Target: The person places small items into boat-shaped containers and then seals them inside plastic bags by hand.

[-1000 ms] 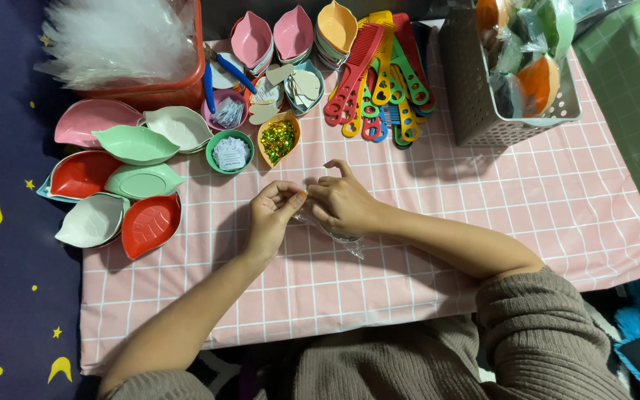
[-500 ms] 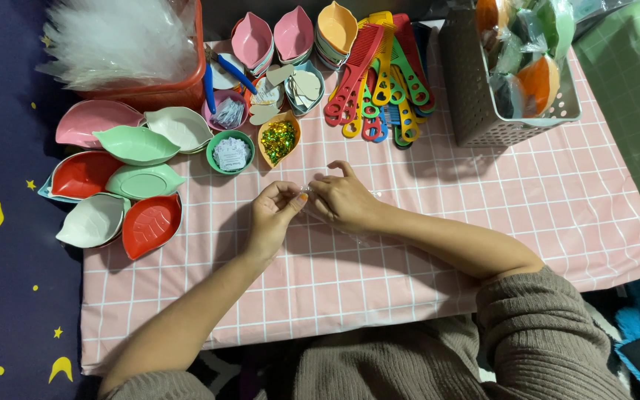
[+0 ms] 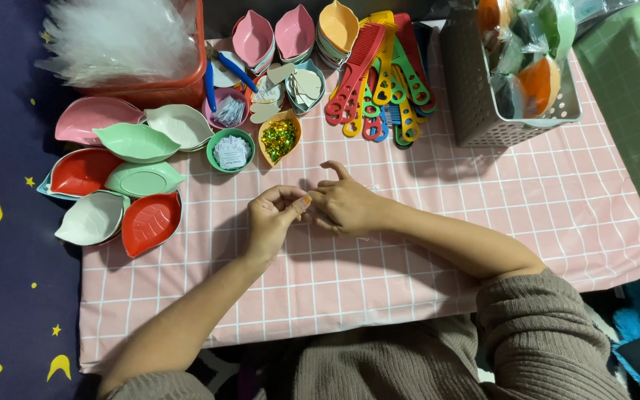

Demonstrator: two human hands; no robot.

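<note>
— While both hands meet over the pink checked tabletop, what are they holding?
— The left hand pinches something tiny at its fingertips; the right hand curls against it, gripping a barely visible clear film. Best kept low and taut, I'd judge.
— And farther off?
— A green cup of white slips, an orange dish of gold sequins, leaf-shaped dishes left, coloured combs, a grey basket.
</note>
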